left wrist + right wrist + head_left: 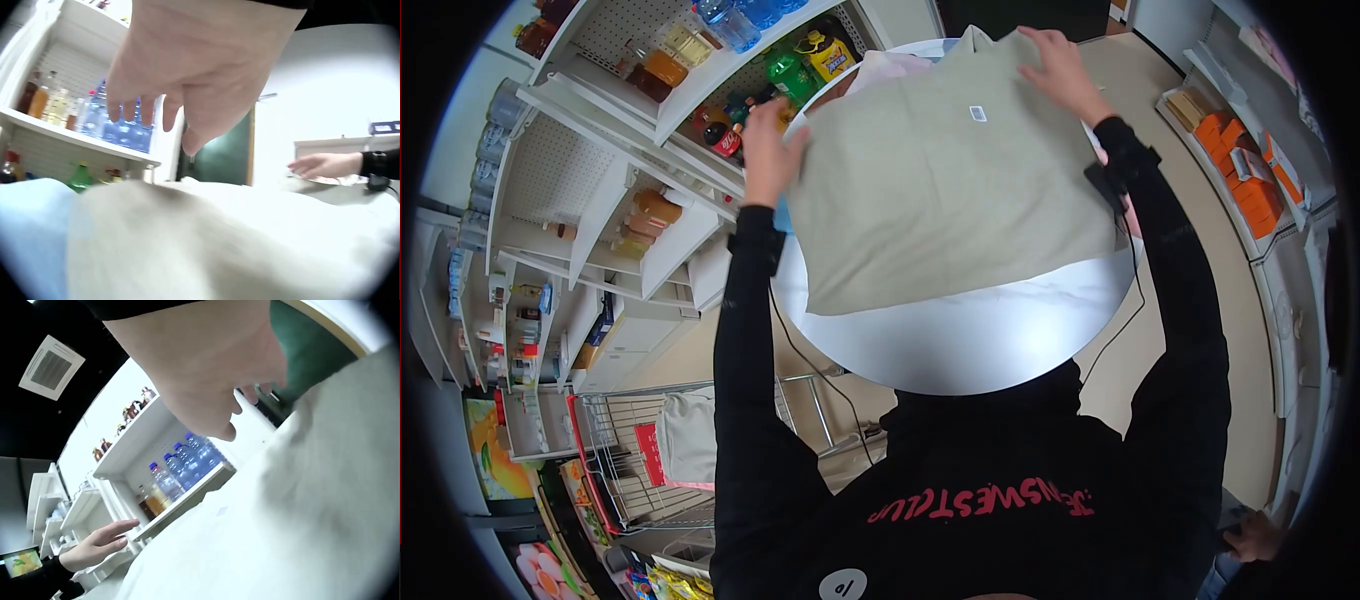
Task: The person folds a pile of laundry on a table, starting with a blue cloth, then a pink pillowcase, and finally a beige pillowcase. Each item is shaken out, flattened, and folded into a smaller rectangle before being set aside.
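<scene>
A pale grey-green cloth (950,190) with a small white label (977,114) lies spread over a round white table (960,350). Beside the cloth's upper left edge is my left hand (772,155); in the left wrist view its fingers (147,111) hang loosely above the fabric, holding nothing. At the upper right corner, my right hand (1062,75) has its fingertips right by the cloth's edge. Seen from the left wrist, that right hand (328,165) has straight fingers. Pink fabric (890,68) and a light blue piece (34,231) show from under the cloth.
Shelves with soft drink bottles (785,70) and blue-capped water bottles (181,465) stand close on the left. A shopping cart (615,440) with a pale bag (688,437) is at lower left. Orange boxes (1250,200) fill a right-hand shelf. Another person's hand (1253,537) shows at lower right.
</scene>
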`<state>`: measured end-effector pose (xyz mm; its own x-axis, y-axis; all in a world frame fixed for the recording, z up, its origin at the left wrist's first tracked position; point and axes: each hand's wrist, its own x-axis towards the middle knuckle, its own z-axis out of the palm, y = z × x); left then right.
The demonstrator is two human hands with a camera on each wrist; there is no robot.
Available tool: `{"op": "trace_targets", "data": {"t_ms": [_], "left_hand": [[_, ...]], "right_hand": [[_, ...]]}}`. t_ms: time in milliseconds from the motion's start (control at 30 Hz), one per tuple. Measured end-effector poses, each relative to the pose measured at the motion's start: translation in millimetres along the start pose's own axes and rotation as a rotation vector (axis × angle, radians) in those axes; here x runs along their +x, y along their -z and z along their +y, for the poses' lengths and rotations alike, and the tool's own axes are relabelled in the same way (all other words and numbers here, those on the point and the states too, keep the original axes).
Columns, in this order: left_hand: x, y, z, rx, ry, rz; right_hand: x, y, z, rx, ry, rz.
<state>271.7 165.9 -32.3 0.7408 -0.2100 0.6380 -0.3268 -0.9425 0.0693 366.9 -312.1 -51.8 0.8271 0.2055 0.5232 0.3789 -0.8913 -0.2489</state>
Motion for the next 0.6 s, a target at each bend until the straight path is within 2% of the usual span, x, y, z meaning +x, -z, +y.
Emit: {"op": "trace_targets", "data": {"t_ms": [33,67,100,133,167,233,333,433,533,600], "left_hand": [[-11,2,27,-0.073,-0.04,-0.094],[-27,7,57,-0.148,-0.081,-0.193],[-46,9,80,-0.152,-0.082,-0.197],[-67,12,102,-0.087,-0.075,-0.331],[-79,15,113,-0.02,-0.068,-0.463],[-104,10,99,-0.005,-0.04,-0.471],[-119,1,75,0.032,-0.014,-0.452],[-126,6,69,0.134,0.105,-0.389],[-130,6,80,0.073,0.035,-0.465],[-140,13,85,0.041,0.006,-0.508]], "right_hand": [[-8,-5,-7,-0.002,0.003,0.002],[-21,-10,-14,0.105,0.101,-0.016],[-35,-12,-21,0.214,0.196,-0.037],[-48,-11,-29,0.213,0.195,-0.044],[-61,-8,-37,0.158,0.161,-0.197],[-78,-8,-51,0.054,0.091,-0.495],[-81,-9,-49,0.035,0.107,-0.498],[-86,-1,-62,0.055,0.129,-0.475],[-90,4,-76,0.106,0.184,-0.427],[-99,-4,-75,0.084,0.21,-0.494]]}}
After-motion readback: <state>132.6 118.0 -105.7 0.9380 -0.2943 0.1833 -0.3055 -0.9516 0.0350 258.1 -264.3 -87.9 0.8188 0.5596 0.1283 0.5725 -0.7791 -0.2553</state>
